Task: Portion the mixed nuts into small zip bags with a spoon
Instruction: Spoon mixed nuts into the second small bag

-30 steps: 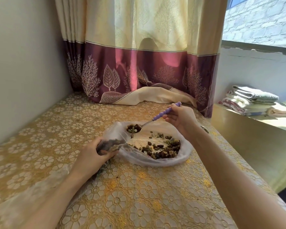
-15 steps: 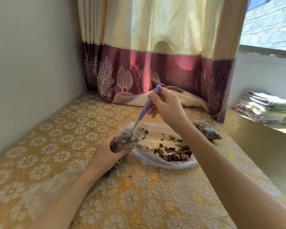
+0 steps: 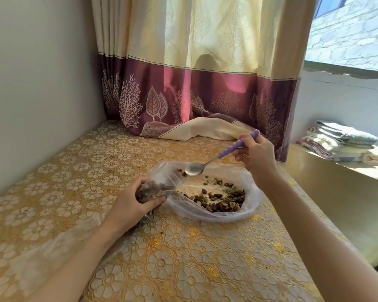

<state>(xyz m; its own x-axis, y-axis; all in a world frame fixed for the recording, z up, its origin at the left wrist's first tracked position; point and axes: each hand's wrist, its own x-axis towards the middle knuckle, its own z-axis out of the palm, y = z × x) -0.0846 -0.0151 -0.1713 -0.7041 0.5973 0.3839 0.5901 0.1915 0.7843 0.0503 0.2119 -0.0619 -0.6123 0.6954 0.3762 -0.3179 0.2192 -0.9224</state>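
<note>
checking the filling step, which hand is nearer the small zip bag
Left. The left hand grips the small zip bag itself. The right hand is off to the bag's right and farther back, holding the spoon.

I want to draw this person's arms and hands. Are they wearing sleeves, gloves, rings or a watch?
No sleeves show: both forearms are bare right up to the bottom edge of the picture. The left hand and the right hand wear no gloves. No watch, bracelet or ring can be seen on either wrist or on the fingers that show. The nails look short and plain.
</note>
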